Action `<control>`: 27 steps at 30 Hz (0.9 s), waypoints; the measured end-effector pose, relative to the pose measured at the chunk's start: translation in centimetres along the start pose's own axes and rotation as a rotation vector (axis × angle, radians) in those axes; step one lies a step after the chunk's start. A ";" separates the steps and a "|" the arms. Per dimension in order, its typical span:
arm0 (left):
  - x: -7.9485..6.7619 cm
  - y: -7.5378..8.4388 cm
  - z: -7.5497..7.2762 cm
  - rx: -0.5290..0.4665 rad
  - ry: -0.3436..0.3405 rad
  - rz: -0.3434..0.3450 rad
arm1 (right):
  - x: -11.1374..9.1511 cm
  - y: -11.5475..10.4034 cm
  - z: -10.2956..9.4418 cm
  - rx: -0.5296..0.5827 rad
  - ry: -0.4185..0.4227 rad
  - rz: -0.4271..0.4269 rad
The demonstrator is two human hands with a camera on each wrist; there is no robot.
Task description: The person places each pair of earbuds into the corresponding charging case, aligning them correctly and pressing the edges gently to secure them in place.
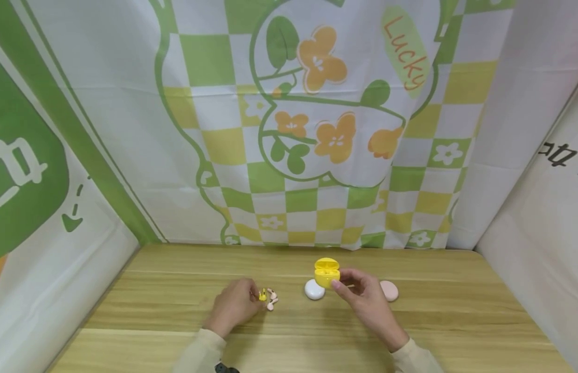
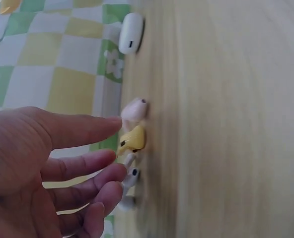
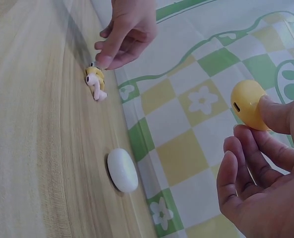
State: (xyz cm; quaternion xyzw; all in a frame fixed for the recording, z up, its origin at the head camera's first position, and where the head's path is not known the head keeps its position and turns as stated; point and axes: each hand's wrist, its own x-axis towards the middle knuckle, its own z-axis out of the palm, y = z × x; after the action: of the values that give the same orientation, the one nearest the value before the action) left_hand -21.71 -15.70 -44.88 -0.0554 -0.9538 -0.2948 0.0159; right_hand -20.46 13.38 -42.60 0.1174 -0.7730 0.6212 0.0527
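Here, of 2 hands (image 1: 370,303), the right holds the open yellow case (image 1: 327,280).

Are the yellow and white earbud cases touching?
Apart: the right wrist view shows the yellow earbud case held up in the right hand, with a clear gap to the white earbud case.

A rounded, glossy yellow plastic earbud case (image 1: 327,280), its hinged lid raised, is held upright above the worktop (image 1: 456,300) by the right hand (image 1: 369,299). Near the left hand (image 1: 236,306) lies at least one yellow plastic earbud (image 1: 263,296), just beside pale pink stemmed earbuds (image 1: 272,294).
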 end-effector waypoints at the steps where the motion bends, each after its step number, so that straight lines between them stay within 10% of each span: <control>1: 0.0 0.0 0.2 0.005 -0.004 -0.010 | 0.0 0.0 0.0 0.000 -0.002 -0.001; 27: 0.4 0.1 0.9 0.064 0.051 -0.068 | -0.1 -0.6 0.2 -0.001 -0.007 0.032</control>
State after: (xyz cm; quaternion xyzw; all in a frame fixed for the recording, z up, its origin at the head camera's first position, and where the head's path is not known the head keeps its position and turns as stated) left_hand -22.13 -15.12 -45.55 -0.0148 -0.9634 -0.2659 0.0318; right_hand -20.25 13.09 -42.11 0.1073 -0.7753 0.6211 0.0400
